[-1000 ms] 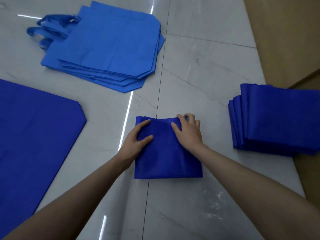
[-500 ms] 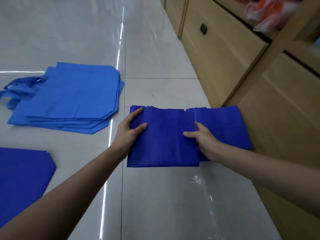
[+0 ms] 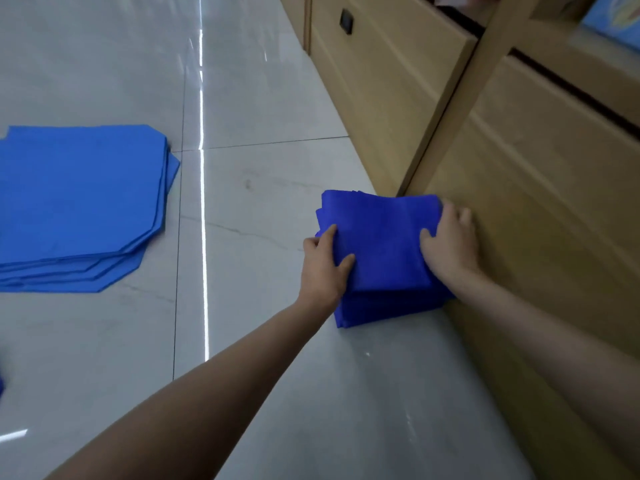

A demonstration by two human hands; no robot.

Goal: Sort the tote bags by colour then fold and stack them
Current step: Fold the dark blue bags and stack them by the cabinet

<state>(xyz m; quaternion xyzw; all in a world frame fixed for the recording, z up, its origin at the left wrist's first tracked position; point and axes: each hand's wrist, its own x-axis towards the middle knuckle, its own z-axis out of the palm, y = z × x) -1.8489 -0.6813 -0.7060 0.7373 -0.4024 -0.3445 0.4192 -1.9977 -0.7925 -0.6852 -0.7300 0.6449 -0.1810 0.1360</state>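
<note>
**Folded bag on the dark-blue stack, both your hands on it**

The folded tote bag [image 3: 381, 244], dark blue, lies on top of the stack [image 3: 391, 311] of folded dark-blue bags. Its edges sit close to square with the layers under it. The stack rests on the floor [image 3: 263, 202] with its right side touching the foot of the wooden cabinet [image 3: 540, 188].

Your left hand [image 3: 323, 268] grips the bag at its left edge. The thumb lies across the top of the cloth, and the fingers curl round the side, where the stack's layers show just behind them.

Your right hand [image 3: 450, 245] lies on the bag's right part with the thumb spread onto the cloth. Its fingers reach over the far right corner, up against the cabinet front. You cannot tell from this view whether those fingers hook under the edge or only rest on it.

Well apart to the left, across a tile seam and a bright streak of reflected light, lies the light-blue pile [image 3: 79, 202]. Its bags are laid flat and unfolded, with their cut corners fanned out toward you.

A small black handle [image 3: 346, 20] sits in a cabinet drawer front near the top of the view.
</note>
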